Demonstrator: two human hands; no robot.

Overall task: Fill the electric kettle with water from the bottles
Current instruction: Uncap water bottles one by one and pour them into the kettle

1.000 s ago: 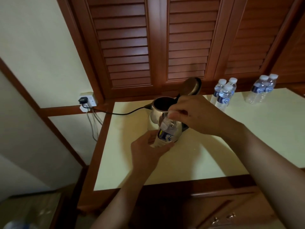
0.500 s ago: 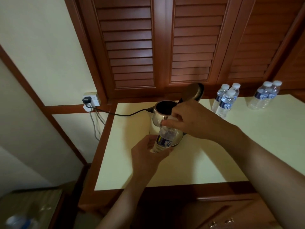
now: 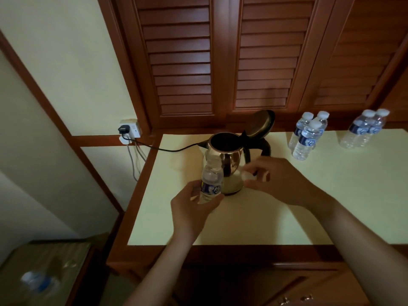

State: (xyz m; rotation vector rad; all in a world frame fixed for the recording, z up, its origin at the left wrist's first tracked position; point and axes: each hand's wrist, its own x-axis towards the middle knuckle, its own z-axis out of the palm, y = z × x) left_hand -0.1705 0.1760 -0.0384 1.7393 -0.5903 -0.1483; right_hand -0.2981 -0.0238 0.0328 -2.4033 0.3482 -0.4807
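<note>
Evidently the step in hand is the pour itself. The left hand [image 3: 194,206] grips a small water bottle [image 3: 211,182] round its lower body, roughly upright just in front of the electric kettle [image 3: 229,155]. The right hand [image 3: 280,182], beside the kettle, pinches a small white blurred thing that looks like the cap [image 3: 247,175]. The bottle's neck shows no white top, though blur leaves this unsure. The kettle stands on the counter [image 3: 242,221] with its lid [image 3: 261,123] swung up and back, so the dark mouth is wide open. To pour well, I would lift the bottle until its neck is over that mouth and tip it slowly. A thin plastic wall will buckle under a hard squeeze and make the water surge, so the grip should be firm but not crushing. The cap could be set down well clear of the kettle. More bottles [image 3: 306,138] wait capped at the back of the counter.
</note>
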